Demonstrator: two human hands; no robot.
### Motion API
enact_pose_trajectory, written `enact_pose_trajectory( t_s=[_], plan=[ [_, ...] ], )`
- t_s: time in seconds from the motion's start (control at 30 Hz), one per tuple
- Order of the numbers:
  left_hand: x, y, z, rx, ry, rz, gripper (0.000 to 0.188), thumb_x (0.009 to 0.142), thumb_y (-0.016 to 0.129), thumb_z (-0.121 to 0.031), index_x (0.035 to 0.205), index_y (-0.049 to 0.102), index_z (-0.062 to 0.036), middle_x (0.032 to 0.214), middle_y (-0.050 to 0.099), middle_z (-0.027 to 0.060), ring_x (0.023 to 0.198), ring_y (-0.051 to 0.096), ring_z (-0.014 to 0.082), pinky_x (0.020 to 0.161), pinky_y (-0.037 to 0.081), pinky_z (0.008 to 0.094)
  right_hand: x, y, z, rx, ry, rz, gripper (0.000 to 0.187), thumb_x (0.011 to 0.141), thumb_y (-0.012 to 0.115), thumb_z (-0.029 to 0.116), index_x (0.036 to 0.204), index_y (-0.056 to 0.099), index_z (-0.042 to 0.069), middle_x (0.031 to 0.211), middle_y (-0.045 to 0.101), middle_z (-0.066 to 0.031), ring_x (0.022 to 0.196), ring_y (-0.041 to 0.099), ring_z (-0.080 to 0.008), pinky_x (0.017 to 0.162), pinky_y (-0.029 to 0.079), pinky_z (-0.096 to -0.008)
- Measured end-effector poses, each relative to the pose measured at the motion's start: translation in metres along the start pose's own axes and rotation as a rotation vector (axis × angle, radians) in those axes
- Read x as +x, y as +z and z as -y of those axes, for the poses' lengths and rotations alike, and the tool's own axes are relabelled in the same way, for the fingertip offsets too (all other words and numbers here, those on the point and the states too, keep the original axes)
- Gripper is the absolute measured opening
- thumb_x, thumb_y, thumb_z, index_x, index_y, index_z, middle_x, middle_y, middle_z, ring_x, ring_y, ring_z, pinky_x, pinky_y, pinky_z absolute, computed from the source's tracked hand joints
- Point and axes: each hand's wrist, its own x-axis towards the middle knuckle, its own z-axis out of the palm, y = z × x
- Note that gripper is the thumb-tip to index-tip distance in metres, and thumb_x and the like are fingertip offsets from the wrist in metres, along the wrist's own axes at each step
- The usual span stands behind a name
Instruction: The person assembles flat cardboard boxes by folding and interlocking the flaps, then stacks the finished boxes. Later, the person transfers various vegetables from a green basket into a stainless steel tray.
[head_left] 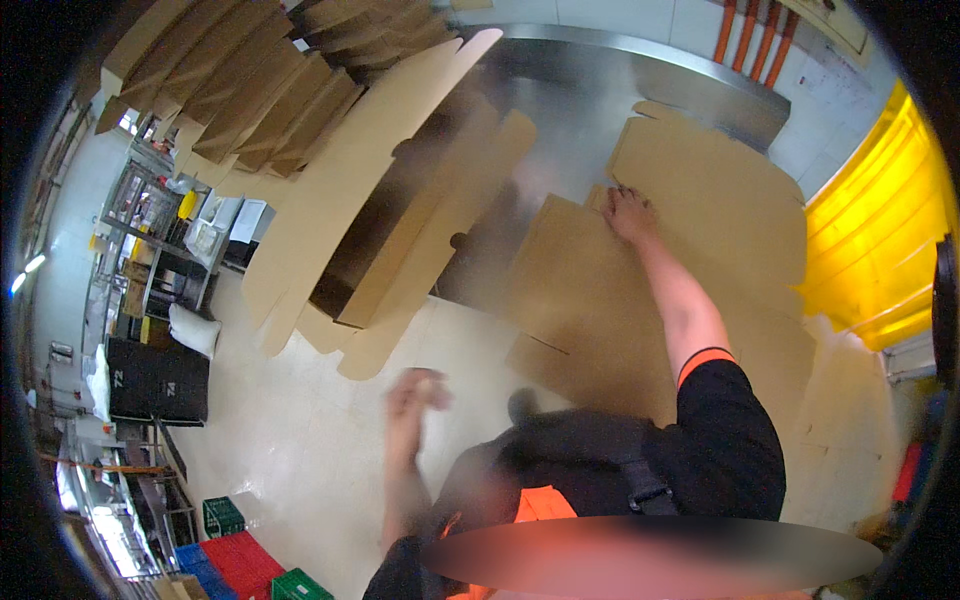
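Observation:
My right hand [630,214] reaches out over a large flat cardboard box blank [720,190], its fingers bent round a cut edge of the board. Brown panels of the blank [590,290] spread to the left of my forearm and down toward my body. My left hand [415,395] hangs in front of me above the pale floor, smeared by motion, so its fingers are unclear. Beyond it, a partly folded long cardboard box [400,220] stands tilted, with a deep narrow trough and wide flaps; my left hand is apart from it.
Stacked folded cardboard boxes [230,80] fill the upper left. A metal work surface [640,60] runs behind the cardboard. Yellow plastic sheeting [880,220] hangs at right. A black bin [158,380], a red crate [240,565] and a green crate [300,585] stand at left.

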Motion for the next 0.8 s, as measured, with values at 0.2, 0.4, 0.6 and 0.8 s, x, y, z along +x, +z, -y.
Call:
enact_pose_trajectory(
  t_s=[0.2, 0.4, 0.6, 0.8],
  plan=[
    [0.0, 0.101, 0.101, 0.247, -0.562, 0.662, 0.051, 0.094, 0.046, -0.052, 0.113, 0.06, -0.0063, 0.098, 0.064, 0.0065, 0.088, 0.058, 0.0168, 0.078, 0.046, 0.0321, 0.024, -0.009, 0.026, -0.079, 0.091, -0.008, 0.064, 0.081, 0.057, 0.051, 0.129, 0.053, 0.008, 0.137, 0.046, -0.0138, 0.13, 0.038, -0.0335, 0.103, 0.032, -0.0574],
    [0.012, 0.126, 0.113, 0.129, -0.3, 0.701, 0.056, 0.093, 0.047, -0.054, 0.12, 0.059, -0.0059, 0.105, 0.063, 0.0076, 0.097, 0.058, 0.019, 0.082, 0.045, 0.0344, 0.041, -0.011, 0.025, -0.055, 0.113, -0.039, 0.064, 0.076, 0.061, 0.049, 0.122, 0.057, 0.005, 0.124, 0.057, -0.0147, 0.12, 0.048, -0.0339, 0.095, 0.042, -0.0543],
    [0.021, 0.13, 0.12, 0.27, -0.173, 0.771, 0.039, 0.087, 0.053, -0.032, 0.118, 0.056, -0.0084, 0.092, 0.065, 0.0215, 0.087, 0.063, 0.0376, 0.075, 0.05, 0.0454, 0.03, 0.011, -0.017, 0.503, 0.082, -0.346, 0.054, 0.078, 0.068, 0.034, 0.121, 0.056, 0.003, 0.118, 0.058, -0.019, 0.11, 0.056, -0.0321, 0.093, 0.045, -0.0435],
    [0.019, 0.133, 0.143, 0.355, -0.447, 0.64, 0.043, 0.093, 0.049, -0.042, 0.107, 0.062, -0.0032, 0.092, 0.067, 0.0147, 0.084, 0.063, 0.0271, 0.076, 0.049, 0.0377, -0.028, 0.016, -0.037, 0.746, -0.213, -0.488, 0.05, 0.082, 0.067, 0.018, 0.127, 0.051, 0.005, 0.124, 0.055, -0.0172, 0.11, 0.056, -0.0299, 0.094, 0.045, -0.0387]
  ],
)
